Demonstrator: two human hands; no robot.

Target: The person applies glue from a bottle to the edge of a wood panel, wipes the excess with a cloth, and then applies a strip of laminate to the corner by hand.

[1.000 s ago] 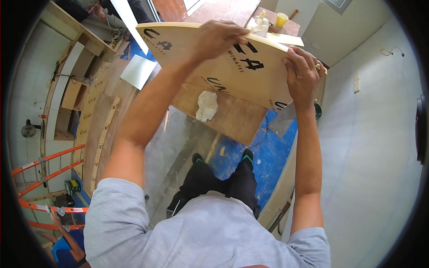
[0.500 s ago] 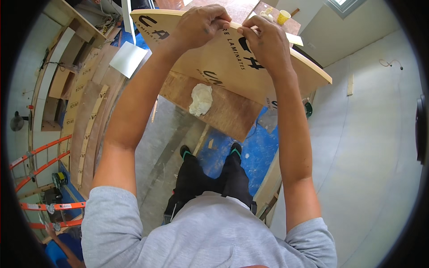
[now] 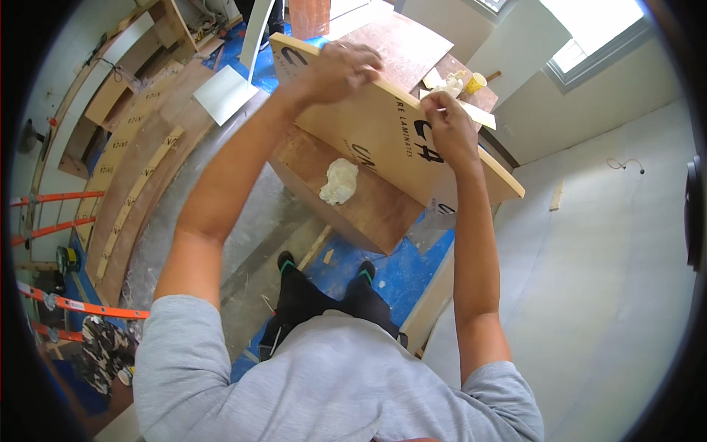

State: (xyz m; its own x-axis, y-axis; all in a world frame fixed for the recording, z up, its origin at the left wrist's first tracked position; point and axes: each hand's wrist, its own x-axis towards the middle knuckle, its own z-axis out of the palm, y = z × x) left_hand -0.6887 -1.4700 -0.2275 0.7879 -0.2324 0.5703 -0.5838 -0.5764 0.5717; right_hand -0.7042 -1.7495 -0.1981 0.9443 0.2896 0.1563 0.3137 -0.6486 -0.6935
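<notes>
A large tan board (image 3: 390, 132) printed with dark lettering stands on edge on a brown plywood box (image 3: 346, 214). My left hand (image 3: 342, 72) is over the left part of its top edge, palm down; its bent fingers are blurred by motion. Farther right, my right hand (image 3: 451, 131) is at the same edge with thumb and fingertips pinched together. Whatever lies in that pinch is too small to make out. A crumpled white cloth (image 3: 339, 182) rests on the box, on my side of the board.
Beyond the board, a worktop (image 3: 398, 44) carries a yellow cup (image 3: 476, 82) and crumpled pale material. Left are a white sheet (image 3: 224, 96), curved plywood panels (image 3: 158, 162) and an orange ladder (image 3: 81, 303), with another person's camouflage-clad leg nearby. A pale wall (image 3: 582, 295) stands right.
My hands, close together at the board's edge before, are now apart, the left fingers lifted and loosened. The view has shifted, showing more of the worktop and window.
</notes>
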